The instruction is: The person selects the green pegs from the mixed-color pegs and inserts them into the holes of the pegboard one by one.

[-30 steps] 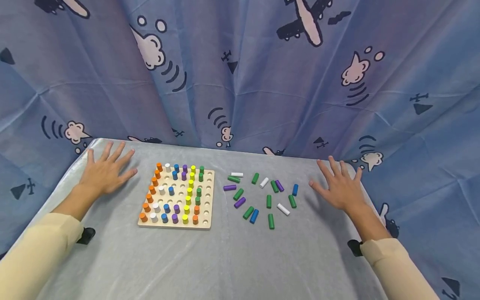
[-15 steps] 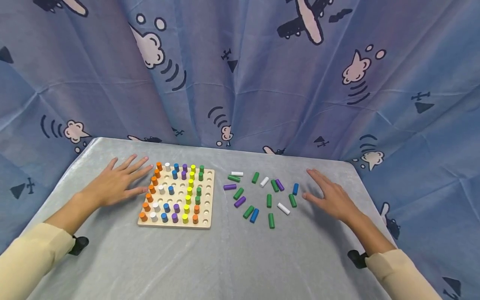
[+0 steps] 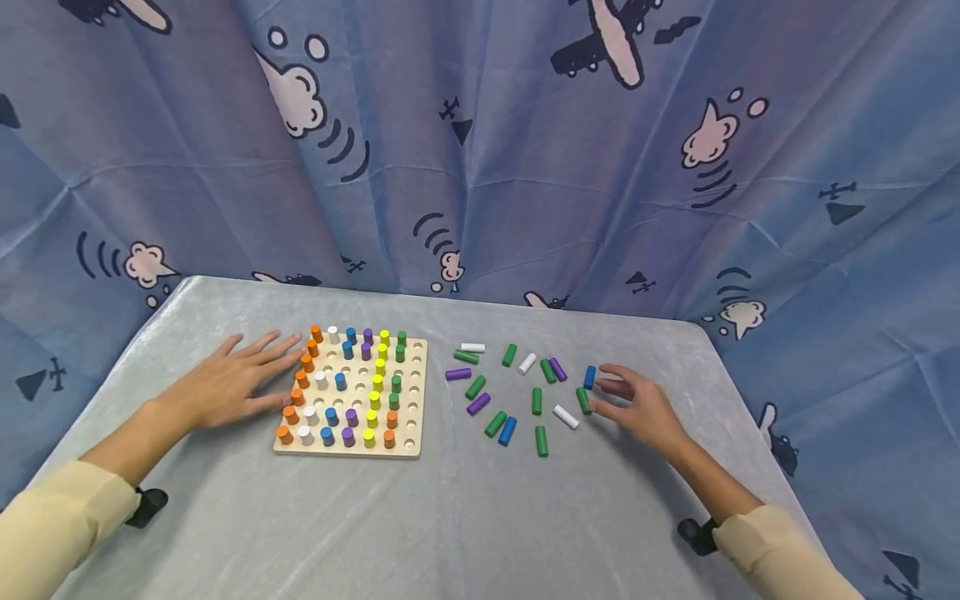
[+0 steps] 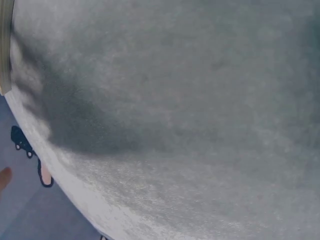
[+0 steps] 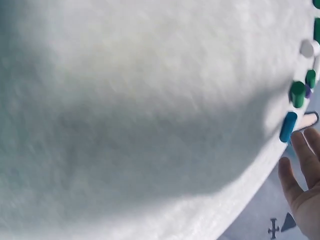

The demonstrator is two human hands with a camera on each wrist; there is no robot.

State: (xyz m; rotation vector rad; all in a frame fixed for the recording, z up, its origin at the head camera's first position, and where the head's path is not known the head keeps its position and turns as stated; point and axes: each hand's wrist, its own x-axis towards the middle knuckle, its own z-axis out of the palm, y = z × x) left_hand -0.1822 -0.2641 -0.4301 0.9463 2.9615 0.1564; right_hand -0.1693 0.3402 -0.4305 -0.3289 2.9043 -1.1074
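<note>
My left hand lies flat on the table with the fingers straight and spread, holding nothing; its fingertips reach the left edge of the board, just beside the column of orange pegs that runs down that side. The board stands between my hands and is partly filled, with upright pegs in orange, white, blue, purple, yellow and green, and bare holes along its right side. To the right of the board the loose pegs lie scattered on their sides, pointing every which way. At the far right of that scatter lies the blue peg, its long axis running roughly away from me, and just below it a green peg lies on a slight slant. My right hand comes in from the right with the fingers loosely extended and a little parted, gripping nothing; its fingertips are just beside these two pegs, and I cannot tell whether they touch either one. In the right wrist view the blue peg sits just off my fingers. The right hand is by far the nearer to the loose pegs; the left is well apart from them, with the board between.
</note>
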